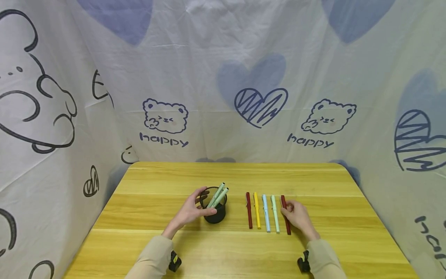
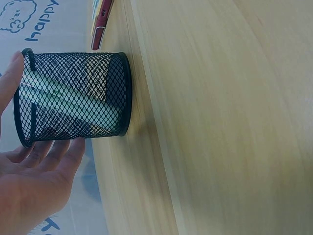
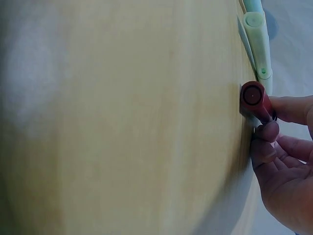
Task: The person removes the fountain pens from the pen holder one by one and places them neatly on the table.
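Observation:
A black mesh pen holder [image 1: 215, 217] stands upright on the table, with two light green pens [image 1: 218, 197] leaning inside it. My left hand [image 1: 189, 212] holds it from the left side, thumb and fingers spread around its upper part; the left wrist view shows the mesh cup [image 2: 73, 98] close up. To the right, my right hand [image 1: 300, 217] pinches a dark red pen [image 1: 288, 226] lying at the right end of a row. In the right wrist view, thumb and fingers meet on that red pen [image 3: 254, 95].
Left of the pinched pen lie a light green pen [image 1: 275, 215], a light blue pen [image 1: 266, 214], a yellow pen [image 1: 257, 211] and another dark red pen [image 1: 249, 212], roughly parallel. A printed cloth [image 1: 212, 147] hangs behind the wooden table [image 1: 237, 255] and along its sides.

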Demonstrator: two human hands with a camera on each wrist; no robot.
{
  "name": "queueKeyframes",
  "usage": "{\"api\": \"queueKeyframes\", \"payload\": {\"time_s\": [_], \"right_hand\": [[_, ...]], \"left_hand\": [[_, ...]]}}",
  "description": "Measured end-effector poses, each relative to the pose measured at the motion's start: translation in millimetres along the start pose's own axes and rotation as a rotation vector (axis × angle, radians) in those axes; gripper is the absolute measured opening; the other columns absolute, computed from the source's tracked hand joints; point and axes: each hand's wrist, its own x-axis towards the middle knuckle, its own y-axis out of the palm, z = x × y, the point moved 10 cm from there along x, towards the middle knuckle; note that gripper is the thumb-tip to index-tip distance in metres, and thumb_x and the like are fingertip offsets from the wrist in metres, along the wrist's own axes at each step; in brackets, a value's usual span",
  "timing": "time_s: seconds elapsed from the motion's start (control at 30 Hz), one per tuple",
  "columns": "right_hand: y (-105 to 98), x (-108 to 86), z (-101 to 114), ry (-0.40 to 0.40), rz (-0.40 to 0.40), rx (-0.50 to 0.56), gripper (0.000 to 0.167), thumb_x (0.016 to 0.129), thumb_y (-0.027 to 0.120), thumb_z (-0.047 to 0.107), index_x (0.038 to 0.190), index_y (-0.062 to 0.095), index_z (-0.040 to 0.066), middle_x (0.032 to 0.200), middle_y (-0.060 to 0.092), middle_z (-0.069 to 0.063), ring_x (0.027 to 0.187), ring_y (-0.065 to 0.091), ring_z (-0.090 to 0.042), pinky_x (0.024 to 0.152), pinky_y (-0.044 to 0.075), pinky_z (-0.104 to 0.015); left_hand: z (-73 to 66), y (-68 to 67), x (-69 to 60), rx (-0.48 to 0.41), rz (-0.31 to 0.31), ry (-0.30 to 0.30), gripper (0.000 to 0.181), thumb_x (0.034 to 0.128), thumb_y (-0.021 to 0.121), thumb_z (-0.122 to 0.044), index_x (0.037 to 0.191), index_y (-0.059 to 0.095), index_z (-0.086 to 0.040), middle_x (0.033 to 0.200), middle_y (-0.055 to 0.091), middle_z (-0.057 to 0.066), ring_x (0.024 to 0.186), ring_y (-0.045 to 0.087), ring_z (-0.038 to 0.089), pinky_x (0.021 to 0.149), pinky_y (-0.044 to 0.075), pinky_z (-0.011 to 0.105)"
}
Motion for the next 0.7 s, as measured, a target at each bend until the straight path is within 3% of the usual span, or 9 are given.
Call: {"api": "queueKeyframes", "payload": {"time_s": [0.7], "right_hand": [[1.3,-0.2,2.7,-0.026,0.014,-0.029,0.039,0.094,0.066,0.012,0.123,0.060,-0.015,0.081,0.059,-0.009,0.069,0.050,-0.016,0.058,0.042,-0.023]], "left_hand": [[0.5,-0.2,0.3,0.006,0.000,-0.006,0.095,0.0800,0.087,-0.024,0.156,0.033,-0.009,0.157,0.042,0.018,0.145,0.038,0.047,0.117,0.037,0.061]]}}
